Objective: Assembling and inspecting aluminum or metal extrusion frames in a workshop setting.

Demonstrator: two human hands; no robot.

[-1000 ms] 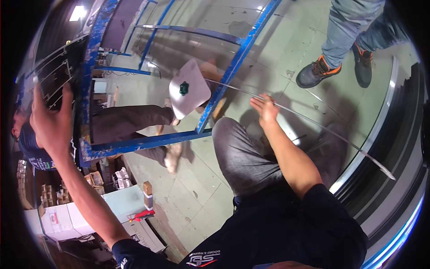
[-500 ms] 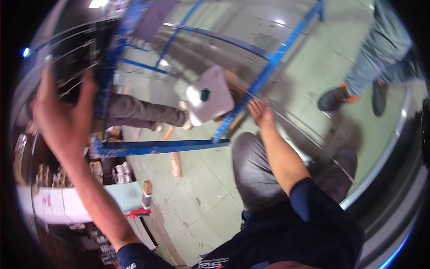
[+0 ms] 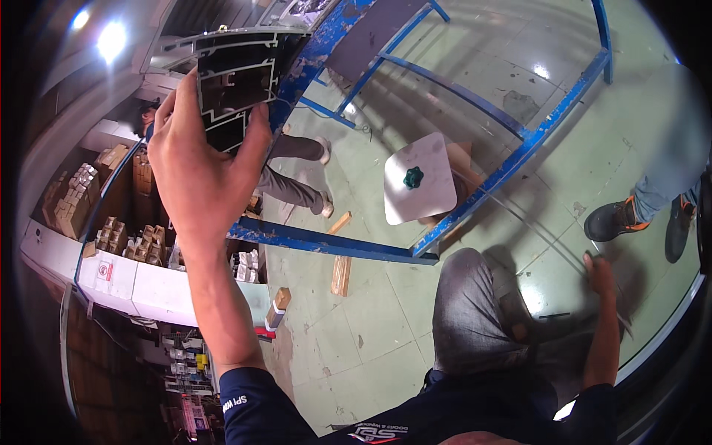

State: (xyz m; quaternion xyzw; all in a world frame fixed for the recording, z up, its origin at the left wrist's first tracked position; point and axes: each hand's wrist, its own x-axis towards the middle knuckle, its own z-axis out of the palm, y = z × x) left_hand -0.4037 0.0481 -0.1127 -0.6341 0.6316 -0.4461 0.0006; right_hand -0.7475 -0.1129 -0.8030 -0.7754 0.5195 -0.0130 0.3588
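Left hand (image 3: 204, 167): raised higher and nearer the camera than a second ago, fingers closed on the cut end of a dark aluminium profile (image 3: 237, 85) resting on the blue steel rack (image 3: 326, 241). Right hand (image 3: 599, 273): moved down off the rack, spread flat on the green floor (image 3: 371, 326), holding nothing. White square stool (image 3: 419, 178): inside the rack frame. Reading: weight is shifting to the right arm while the profile is gripped
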